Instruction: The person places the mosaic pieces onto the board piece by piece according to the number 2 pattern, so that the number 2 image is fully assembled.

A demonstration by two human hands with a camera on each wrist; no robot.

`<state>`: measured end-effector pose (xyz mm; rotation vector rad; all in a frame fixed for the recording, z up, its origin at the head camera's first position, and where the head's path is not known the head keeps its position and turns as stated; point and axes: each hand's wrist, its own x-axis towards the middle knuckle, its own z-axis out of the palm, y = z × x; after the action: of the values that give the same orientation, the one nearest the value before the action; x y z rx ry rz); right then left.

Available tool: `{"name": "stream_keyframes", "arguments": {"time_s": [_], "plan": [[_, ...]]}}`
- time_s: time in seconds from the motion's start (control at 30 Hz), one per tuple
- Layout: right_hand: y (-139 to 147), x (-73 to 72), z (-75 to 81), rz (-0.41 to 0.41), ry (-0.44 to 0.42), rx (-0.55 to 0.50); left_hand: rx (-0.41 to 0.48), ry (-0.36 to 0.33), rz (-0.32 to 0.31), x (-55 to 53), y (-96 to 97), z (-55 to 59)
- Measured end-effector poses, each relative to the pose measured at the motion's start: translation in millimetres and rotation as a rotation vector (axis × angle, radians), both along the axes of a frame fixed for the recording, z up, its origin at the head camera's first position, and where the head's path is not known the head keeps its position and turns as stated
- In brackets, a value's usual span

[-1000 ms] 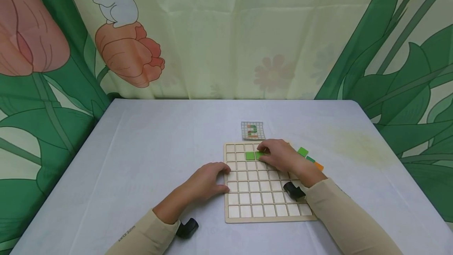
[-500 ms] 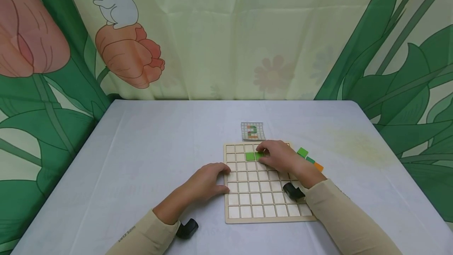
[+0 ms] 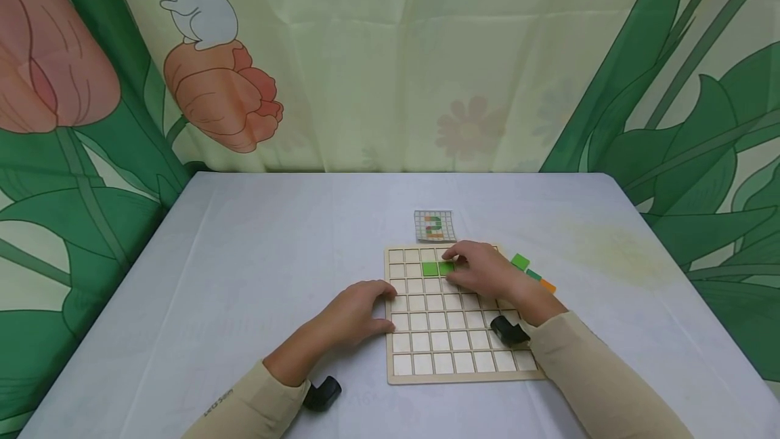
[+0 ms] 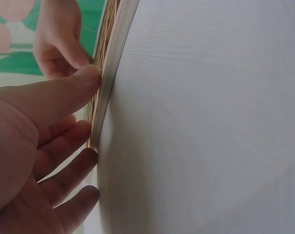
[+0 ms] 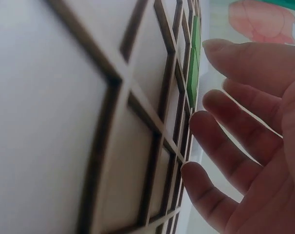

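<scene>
A wooden grid board [image 3: 463, 378] with white cells lies on the table. Two light green square tiles, a left one [image 3: 429, 269] and a right one [image 3: 446, 267], sit side by side in its second row from the back. Over that row, my right hand [image 3: 487, 273] has its thumb and forefinger apart at the right tile. In the right wrist view the thumb and fingers [image 5: 225, 141] are spread beside the green tiles [image 5: 193, 73], pinching nothing. My left hand [image 3: 352, 311] rests thumb and fingertips against the board's left edge [image 4: 113, 58], its fingers loosely bent.
A small pattern card [image 3: 434, 225] with a coloured figure on a grid lies behind the board. Right of the board are loose tiles: light green [image 3: 521, 261], dark green [image 3: 533, 275] and orange [image 3: 548, 286]. A white cloth covers the table [image 3: 274, 236]; a printed curtain hangs behind.
My right hand's fingers have drawn slightly off the right green tile, so more of it shows. The left hand and the board have stayed in place.
</scene>
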<state>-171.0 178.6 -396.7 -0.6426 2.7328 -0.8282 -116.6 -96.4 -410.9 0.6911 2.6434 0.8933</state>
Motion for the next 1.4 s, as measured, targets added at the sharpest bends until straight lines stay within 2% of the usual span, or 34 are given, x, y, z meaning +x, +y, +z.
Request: {"name": "stream_keyframes", "arguments": {"time_s": [0.2,0.43,0.57,0.87,1.1,1.4], "plan": [[8.7,3.8,2.8,0.007,0.037,-0.017,0.001,-0.003,-0.001,0.3,-0.6,-0.5],[22.1,9.4,8.5,-0.051,-0.008,0.012,-0.001,-0.006,-0.001,0.8,-0.4,-0.2],[31.3,13.9,11.2,-0.058,-0.009,0.024,-0.007,-0.006,0.004,0.7,0.0,0.5],[53.6,24.3,18.2,-0.13,-0.019,0.032,-0.019,-0.003,0.001,-0.3,0.8,0.1],[72.2,28.5,14.0,-0.192,-0.018,0.052,-0.031,0.003,0.001,-2.1,2.4,-2.3],[86.1,32.8,7.4,-0.25,0.029,0.082,-0.019,0.003,0.007,-0.6,0.9,-2.4]]}}
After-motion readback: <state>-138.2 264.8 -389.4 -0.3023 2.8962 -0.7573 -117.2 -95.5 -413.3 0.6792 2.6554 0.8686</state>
